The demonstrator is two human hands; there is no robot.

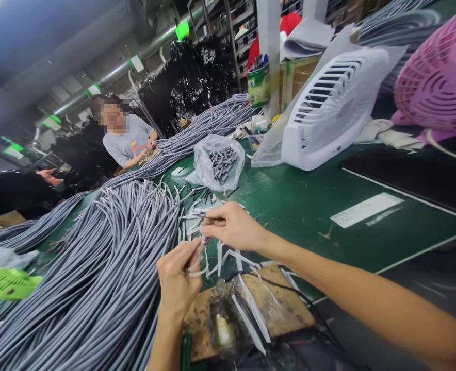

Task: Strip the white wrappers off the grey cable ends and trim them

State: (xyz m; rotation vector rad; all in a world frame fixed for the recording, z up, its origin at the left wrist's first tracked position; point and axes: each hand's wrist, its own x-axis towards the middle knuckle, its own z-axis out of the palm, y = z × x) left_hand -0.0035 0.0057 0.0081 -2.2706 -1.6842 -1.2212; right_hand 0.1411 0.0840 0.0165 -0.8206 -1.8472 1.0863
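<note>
My left hand point(180, 270) and my right hand point(233, 226) meet almost fingertip to fingertip above the green table. Both are closed in a pinch. A small bit of whitish and reddish material shows between the fingertips, too small to name. Something thin and dark lies in my right fingers, mostly hidden. White strips point(220, 260) lie under and around both hands. Left of my left hand spreads a large bundle of grey cables point(108, 257), their stripped ends pointing towards the middle of the table. Past my right hand stands a clear plastic bag point(200, 165) with short grey tube pieces point(223, 162) inside.
In front of me lies a stained wooden board point(286, 304) carrying a taped, bulky object point(224, 327) and a black cord. A white fan point(328, 113) and a pink fan point(440, 82) stand at right; a green fan point(9, 283) lies left. Another person point(127, 134) sits across.
</note>
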